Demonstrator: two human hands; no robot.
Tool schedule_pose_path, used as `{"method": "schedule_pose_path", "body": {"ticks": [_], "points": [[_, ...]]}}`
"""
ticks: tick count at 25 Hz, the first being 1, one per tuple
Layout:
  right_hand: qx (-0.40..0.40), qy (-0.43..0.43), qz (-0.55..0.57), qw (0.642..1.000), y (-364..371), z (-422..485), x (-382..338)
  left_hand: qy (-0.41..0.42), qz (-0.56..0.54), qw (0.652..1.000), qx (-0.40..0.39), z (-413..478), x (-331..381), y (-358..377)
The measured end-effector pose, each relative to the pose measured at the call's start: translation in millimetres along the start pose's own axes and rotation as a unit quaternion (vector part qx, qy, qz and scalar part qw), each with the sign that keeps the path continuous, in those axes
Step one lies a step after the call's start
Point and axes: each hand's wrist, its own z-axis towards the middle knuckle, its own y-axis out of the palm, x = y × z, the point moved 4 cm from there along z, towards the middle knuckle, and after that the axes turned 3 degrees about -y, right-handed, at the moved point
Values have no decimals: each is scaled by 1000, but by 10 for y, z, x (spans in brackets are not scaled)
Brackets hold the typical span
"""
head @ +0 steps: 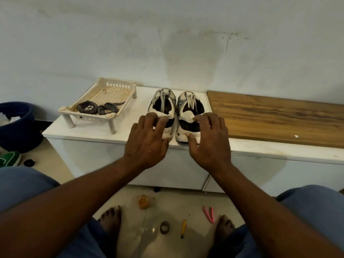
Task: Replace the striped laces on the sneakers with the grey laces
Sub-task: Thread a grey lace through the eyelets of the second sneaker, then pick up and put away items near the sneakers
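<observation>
Knees (22, 185) in blue cloth frame the view, and from between them both arms reach to the cabinet top (87, 130). Left hand (147, 140) rests with fingers spread and fairly straight on the heel of the left sneaker (163, 105). Right hand (209, 140) lies likewise on the right sneaker (189, 107); neither hand is clamped. Both shoes stand side by side, heels at the front edge and toes toward the back edge, already threaded with grey laces (162, 98). Striped laces (96, 108) lie in the basket (119, 83) at the left end. The swap looks done; what remains seems to be squaring the pair, best by nudging both heels evenly so the loose lace ends sit inside the shoes.
</observation>
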Motion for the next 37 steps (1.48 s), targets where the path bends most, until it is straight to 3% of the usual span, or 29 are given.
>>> {"method": "schedule_pose_path", "body": {"ticks": [2, 4, 6, 11, 15, 19, 23, 28, 30, 35, 37], "points": [[-18, -33, 23, 999, 15, -167, -90, 75, -8, 997, -14, -68, 100, 59], [-87, -28, 40, 995, 134, -339, -104, 127, -13, 989, -76, -130, 169, 203], [-176, -23, 11, 984, 325, -550, -43, 127, -10, 979, -158, -270, 187, 398], [-365, 42, -42, 929, 807, -1221, 193, -68, -33, 952, -297, -1121, 60, 1022], [-443, 98, -30, 891, 1200, -1612, 225, -235, -86, 894, -373, -1814, -62, 1514], [-507, 130, -1, 852, 1682, -2034, 108, -294, -70, 834, -462, -2181, -178, 1926], [-557, 160, 10, 815, 2036, -2330, 143, -360, -76, 808, -461, -2304, -199, 2181], [-592, 153, 50, 790, 2383, -2641, 170, -415, -43, 814, -404, -2445, -248, 2365], [-600, 128, 48, 788, 2479, -2782, 154, -414, -47, 809, -415, -2468, -306, 2457], [-660, 121, 33, 740, 2690, -3047, 155, -386, -73, 790, -472, -2584, -456, 2729], [-658, 127, 30, 741, 2724, -3070, 175, -389, -98, 784, -474, -2602, -446, 2781]]}}
